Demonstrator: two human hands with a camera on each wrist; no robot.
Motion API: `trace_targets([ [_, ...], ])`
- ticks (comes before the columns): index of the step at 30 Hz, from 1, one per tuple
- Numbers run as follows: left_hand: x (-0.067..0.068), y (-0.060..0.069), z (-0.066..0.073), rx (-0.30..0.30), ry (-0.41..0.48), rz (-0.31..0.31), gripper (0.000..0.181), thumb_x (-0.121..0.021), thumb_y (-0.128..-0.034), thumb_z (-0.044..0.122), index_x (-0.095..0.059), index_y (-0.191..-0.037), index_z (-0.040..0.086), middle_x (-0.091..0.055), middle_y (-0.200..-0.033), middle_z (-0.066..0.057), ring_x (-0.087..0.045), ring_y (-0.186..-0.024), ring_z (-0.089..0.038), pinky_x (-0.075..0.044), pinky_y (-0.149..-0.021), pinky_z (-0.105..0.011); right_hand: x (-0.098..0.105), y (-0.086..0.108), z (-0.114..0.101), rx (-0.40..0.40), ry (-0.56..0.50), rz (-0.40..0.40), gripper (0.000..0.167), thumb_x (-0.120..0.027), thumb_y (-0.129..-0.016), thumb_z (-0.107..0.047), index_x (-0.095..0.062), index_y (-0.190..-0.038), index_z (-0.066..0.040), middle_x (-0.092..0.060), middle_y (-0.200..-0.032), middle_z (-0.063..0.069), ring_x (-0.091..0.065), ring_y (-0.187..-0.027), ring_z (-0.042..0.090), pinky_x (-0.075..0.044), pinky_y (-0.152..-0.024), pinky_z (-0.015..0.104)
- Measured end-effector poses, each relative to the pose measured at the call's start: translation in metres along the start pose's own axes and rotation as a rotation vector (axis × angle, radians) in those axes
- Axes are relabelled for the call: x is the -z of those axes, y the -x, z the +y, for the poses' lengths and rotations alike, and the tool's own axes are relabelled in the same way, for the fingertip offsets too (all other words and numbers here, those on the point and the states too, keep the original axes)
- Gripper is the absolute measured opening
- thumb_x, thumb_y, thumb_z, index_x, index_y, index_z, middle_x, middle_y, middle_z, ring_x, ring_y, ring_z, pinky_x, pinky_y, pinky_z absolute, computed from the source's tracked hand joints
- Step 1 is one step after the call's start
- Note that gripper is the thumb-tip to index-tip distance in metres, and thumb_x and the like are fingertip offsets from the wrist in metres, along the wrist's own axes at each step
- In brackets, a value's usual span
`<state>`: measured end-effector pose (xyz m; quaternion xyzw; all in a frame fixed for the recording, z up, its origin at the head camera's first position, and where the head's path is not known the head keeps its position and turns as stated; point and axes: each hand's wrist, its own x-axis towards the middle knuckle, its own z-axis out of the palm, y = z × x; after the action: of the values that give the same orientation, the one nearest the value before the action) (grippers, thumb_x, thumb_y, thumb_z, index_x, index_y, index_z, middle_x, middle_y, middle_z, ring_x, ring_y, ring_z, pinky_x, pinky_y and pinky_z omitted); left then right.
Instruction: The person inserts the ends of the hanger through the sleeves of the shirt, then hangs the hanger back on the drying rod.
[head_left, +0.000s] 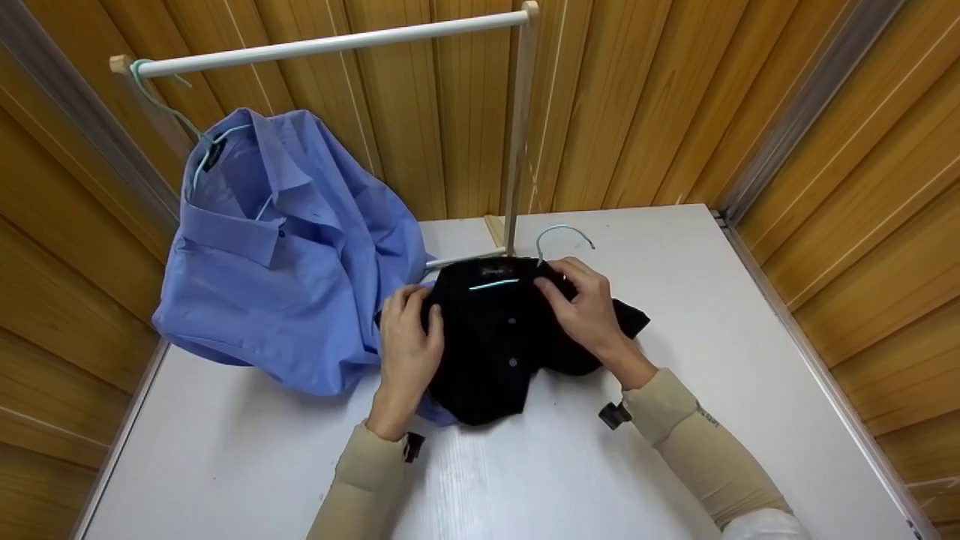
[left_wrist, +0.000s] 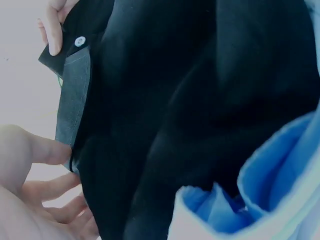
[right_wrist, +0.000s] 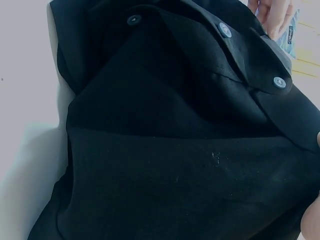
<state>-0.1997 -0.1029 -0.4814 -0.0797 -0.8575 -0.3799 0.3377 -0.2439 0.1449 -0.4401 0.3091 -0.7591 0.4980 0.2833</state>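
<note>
A black button-up shirt point(head_left: 480, 360) hangs in folds on a pale blue hanger point(head_left: 564, 227), whose hook rises above the collar. My left hand point(head_left: 407, 337) grips the shirt's left side; in the left wrist view, its thumb point(left_wrist: 50, 151) and fingers pinch the black collar edge. At the collar's right side, close to the hook's base, my right hand point(head_left: 589, 304) pinches the fabric. Pale buttons point(right_wrist: 279, 82) show on the shirt's front and collar. Most of the hanger is hidden inside the cloth.
To the left, a blue shirt point(head_left: 300, 315) hangs on another hanger point(head_left: 169, 109) from the rack's white rail point(head_left: 337, 46). The rack's upright post point(head_left: 519, 142) stands behind the black shirt. Wood-patterned walls point(head_left: 637, 97) enclose the white table point(head_left: 750, 337).
</note>
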Motion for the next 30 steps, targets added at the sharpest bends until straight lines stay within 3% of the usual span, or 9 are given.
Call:
trace_targets([
  [4, 0.004, -0.003, -0.005, -0.026, -0.031, -0.008, 0.016, -0.067, -0.0955, 0.001, -0.073, -0.109, -0.006, -0.067, -0.110, -0.017, -0.061, -0.103, -0.038, -0.046, -0.091, -0.053, 0.001, 0.000, -0.001, -0.006, -0.018, -0.002, 0.013, -0.072, -0.087, 0.016, -0.071, -0.099, 0.011, -0.071, -0.093, 0.017, -0.068, -0.087, 0.027, -0.051, -0.082, 0.021],
  [10, 0.009, -0.006, -0.010, -0.053, -0.036, -0.068, 0.013, -0.071, -0.0926, -0.003, -0.076, -0.104, -0.005, -0.072, -0.100, -0.014, -0.067, -0.096, -0.035, -0.050, -0.091, -0.049, 0.000, 0.001, 0.000, -0.007, -0.031, -0.008, 0.014, -0.072, -0.086, 0.016, -0.071, -0.098, 0.010, -0.071, -0.093, 0.016, -0.068, -0.087, 0.025, -0.051, -0.082, 0.022],
  [16, 0.011, -0.007, -0.007, -0.069, -0.037, -0.118, 0.009, -0.072, -0.0919, -0.003, -0.078, -0.098, -0.002, -0.073, -0.093, -0.010, -0.069, -0.089, -0.032, -0.054, -0.082, -0.047, -0.003, 0.002, 0.000, 0.011, -0.042, -0.016, 0.014, -0.073, -0.086, 0.016, -0.072, -0.098, 0.011, -0.071, -0.093, 0.016, -0.068, -0.089, 0.024, -0.051, -0.084, 0.022],
  [30, 0.013, -0.008, -0.001, -0.127, -0.008, -0.237, 0.006, -0.069, -0.0956, 0.000, -0.074, -0.099, -0.001, -0.069, -0.092, -0.009, -0.070, -0.086, -0.026, -0.057, -0.076, -0.040, -0.004, 0.001, -0.004, 0.009, -0.025, -0.056, 0.014, -0.074, -0.085, 0.017, -0.071, -0.097, 0.012, -0.071, -0.093, 0.018, -0.068, -0.088, 0.029, -0.049, -0.085, 0.021],
])
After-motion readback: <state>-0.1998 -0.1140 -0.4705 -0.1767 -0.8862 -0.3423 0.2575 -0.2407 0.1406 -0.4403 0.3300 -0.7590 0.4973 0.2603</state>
